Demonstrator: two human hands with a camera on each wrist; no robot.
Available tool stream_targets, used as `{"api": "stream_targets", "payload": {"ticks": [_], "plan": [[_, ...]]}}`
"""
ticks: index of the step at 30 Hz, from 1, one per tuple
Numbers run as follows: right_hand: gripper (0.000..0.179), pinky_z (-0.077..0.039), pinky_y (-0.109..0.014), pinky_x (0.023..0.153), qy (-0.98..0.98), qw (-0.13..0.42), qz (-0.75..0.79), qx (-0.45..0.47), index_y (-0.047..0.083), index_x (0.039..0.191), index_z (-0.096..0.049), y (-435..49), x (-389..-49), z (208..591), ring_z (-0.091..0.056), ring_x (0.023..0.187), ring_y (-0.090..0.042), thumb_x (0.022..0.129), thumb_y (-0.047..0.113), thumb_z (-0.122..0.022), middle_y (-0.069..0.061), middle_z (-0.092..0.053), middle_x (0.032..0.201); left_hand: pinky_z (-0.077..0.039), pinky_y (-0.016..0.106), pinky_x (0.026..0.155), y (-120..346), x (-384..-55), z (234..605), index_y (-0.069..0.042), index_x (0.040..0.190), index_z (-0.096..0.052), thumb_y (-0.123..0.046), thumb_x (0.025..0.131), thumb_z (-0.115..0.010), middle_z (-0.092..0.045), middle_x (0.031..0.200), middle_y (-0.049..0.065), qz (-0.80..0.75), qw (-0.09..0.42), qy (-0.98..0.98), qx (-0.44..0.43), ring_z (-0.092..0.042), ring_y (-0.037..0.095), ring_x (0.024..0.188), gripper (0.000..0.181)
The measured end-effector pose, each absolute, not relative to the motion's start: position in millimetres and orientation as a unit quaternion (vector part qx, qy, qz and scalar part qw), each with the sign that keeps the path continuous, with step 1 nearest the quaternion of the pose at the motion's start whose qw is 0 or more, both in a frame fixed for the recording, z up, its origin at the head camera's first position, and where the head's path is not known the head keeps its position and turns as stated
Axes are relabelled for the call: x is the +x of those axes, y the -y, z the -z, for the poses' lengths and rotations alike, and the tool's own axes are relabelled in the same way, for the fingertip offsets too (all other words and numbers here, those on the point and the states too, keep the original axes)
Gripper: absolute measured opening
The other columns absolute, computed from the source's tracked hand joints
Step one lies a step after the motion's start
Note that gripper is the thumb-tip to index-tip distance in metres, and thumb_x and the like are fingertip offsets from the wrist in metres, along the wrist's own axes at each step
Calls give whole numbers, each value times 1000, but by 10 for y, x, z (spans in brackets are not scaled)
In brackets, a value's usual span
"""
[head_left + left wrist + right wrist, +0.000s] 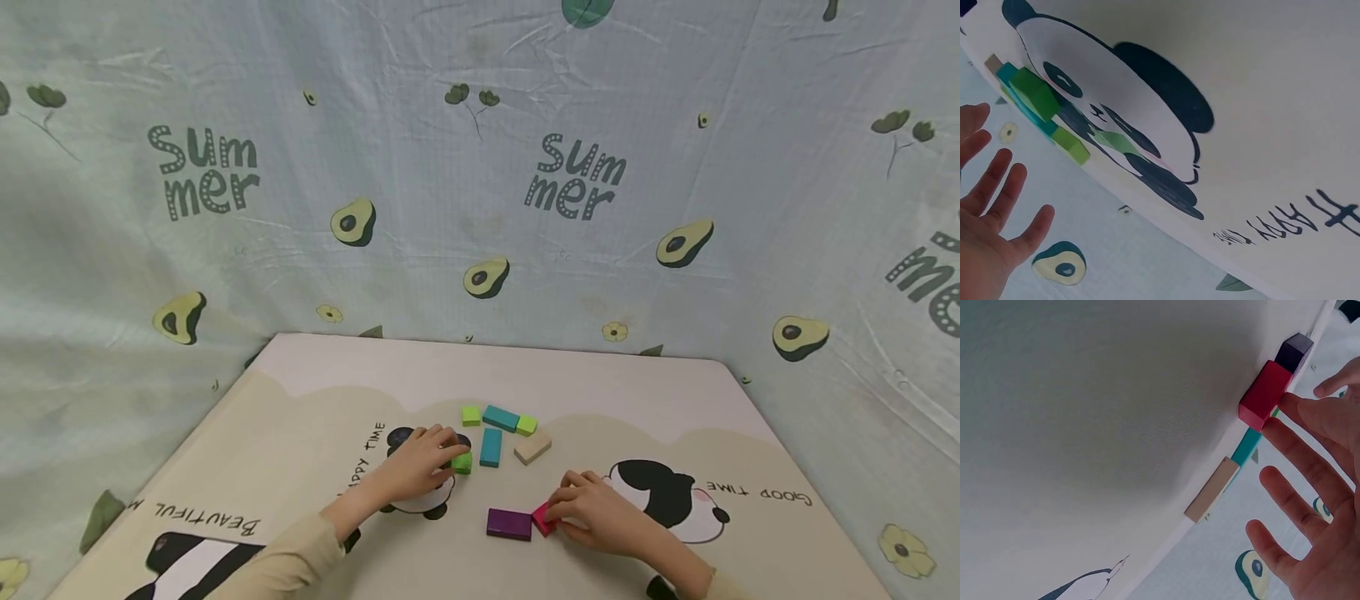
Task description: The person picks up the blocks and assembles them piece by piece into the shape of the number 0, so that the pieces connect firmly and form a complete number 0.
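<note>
Over the panda print, my left hand reaches toward a green block, overlapping it in the head view. In the left wrist view its fingers are spread and nothing lies between them; the green block shows above them. My right hand is at a red block, which sits at the right end of a purple block. The right wrist view has fingertips against the near side of the red block, the other fingers extended apart. The hand covers part of the red block in the head view.
Beyond the hands lie two teal blocks, two lime cubes and a plain wooden block. They rest on a pale printed table. Behind its far edge hangs a patterned cloth.
</note>
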State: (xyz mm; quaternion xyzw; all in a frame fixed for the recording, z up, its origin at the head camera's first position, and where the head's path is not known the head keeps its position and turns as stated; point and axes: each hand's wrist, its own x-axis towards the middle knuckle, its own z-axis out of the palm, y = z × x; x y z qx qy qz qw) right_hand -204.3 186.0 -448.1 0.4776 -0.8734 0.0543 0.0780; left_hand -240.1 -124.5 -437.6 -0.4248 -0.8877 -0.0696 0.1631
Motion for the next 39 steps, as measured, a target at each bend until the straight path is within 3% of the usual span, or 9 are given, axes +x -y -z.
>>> {"api": "stream_targets", "payload": {"ticks": [8, 21, 34, 39], "plan": [[13, -40, -29, 76, 876, 76, -50, 473, 27, 91, -68, -1850, -2029, 4477, -47, 87, -7, 81, 22, -63, 13, -64, 92, -41, 41, 76, 1352, -2545, 4413, -12, 110, -60, -21, 79, -66, -55, 101, 4, 88, 169, 894, -406, -51, 21, 91, 32], [13, -40, -29, 77, 884, 64, -52, 460, 28, 93, -67, -1851, -2023, 4469, -47, 88, -7, 81, 23, -63, 12, -65, 93, -41, 35, 75, 1332, -2598, 4484, -16, 118, -57, -28, 80, -64, -58, 112, 1, 29, 105, 892, -438, -49, 17, 95, 40], [12, -39, -30, 77, 885, 65, -53, 457, 28, 92, -67, -1852, -2018, 4465, -46, 88, -7, 81, 24, -63, 12, -64, 93, -40, 30, 70, 1254, -2562, 4501, -27, 117, -58, -19, 83, -61, -59, 95, -5, -28, 134, 881, -452, -49, 12, 87, 35], [12, -39, -30, 76, 886, 63, -52, 456, 27, 92, -67, -1846, -2012, 4455, -46, 88, -7, 81, 24, -63, 12, -64, 93, -43, 31, 71, 1232, -2558, 4517, -25, 111, -61, -18, 82, -62, -58, 97, -5, -45, 147, 876, -457, -49, 13, 90, 30]]}}
